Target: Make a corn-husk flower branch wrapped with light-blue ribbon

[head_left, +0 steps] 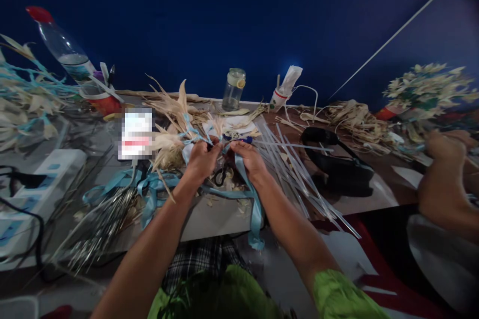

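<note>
Dark blue wall [209, 25] above a grey worktable [213, 217]; a clear glass jar with a pale lid [232, 94] at the back serves as landmark. Well to the jar's right, a co-worker's bent arm [443, 184]. Nearer me than the jar and to its right, a spread of long translucent plastic rods [295, 172]. Left of the jar and nearer me, a cluster of pale dried plant husks [182, 99] with blue-wrapped stems [192, 132]. In front of the jar, my hands: the right hand [251, 159] has its fingertips clamped on a glossy light blue ribbon [256, 217] trailing over the table edge; the left hand [202, 159] curls beside the stems, its grip too blurred to tell. Step in hand, as I judge it: fingertip work with the ribbon. The next move calls for a steady pinch and light tension.
</note>
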The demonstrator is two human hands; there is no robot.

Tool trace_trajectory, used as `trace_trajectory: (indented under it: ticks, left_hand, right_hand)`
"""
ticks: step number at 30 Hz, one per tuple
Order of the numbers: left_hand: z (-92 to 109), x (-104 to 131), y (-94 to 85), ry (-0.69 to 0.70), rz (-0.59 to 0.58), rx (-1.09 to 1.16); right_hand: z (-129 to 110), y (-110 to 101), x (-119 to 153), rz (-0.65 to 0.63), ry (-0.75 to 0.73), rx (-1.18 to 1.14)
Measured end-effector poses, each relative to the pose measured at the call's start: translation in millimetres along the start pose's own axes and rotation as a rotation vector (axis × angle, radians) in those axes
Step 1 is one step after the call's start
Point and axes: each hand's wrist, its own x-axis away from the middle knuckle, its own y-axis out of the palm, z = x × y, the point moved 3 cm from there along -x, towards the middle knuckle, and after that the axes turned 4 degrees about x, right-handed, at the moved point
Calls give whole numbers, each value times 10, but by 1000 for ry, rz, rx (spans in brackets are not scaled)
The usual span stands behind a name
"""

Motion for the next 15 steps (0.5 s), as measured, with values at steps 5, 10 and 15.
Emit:
trace_trajectory:
  ticks: [5, 10, 15]
  left_hand:
    - [15, 32, 9, -66, -53, 178]
    - [64, 23, -8, 40, -33, 10]
    - [124, 34, 0, 110, 73, -189]
  right_hand:
    - [53, -30, -66, -69, 66, -90]
    - [15, -24, -31, -25, 46, -82]
    - [-67, 32, 51, 41, -152, 229]
